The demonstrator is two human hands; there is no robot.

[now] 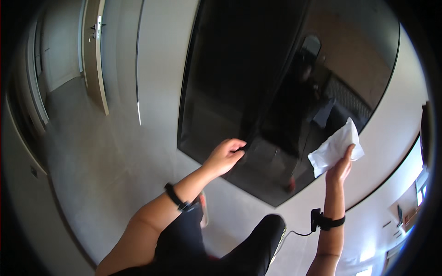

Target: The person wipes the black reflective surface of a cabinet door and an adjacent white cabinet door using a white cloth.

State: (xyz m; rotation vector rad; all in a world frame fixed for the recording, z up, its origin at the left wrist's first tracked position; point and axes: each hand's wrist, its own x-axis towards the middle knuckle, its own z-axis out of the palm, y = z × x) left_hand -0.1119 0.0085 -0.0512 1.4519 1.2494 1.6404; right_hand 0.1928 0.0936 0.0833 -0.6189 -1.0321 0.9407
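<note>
White, flat, creased, soft-looking packet (pixel 335 148): one, gripped in the right hand (pixel 340 169). Hazard, as judged: it may slip if the hold slackens, or crumple if it tightens; the thin black cable (pixel 299 233) below that hand may snag. Placement: the packet extends beyond the hand, one digit across its lower right part, other fingers hidden. Left hand (pixel 224 156): fingers half-curled, parted, nothing visible between; well apart from the packet.

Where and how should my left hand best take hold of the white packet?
Probably by its uncovered left edge, coming from the left with a light pinch: the white packet looks thin and soft, and the right hand grips its lower right part.
</note>
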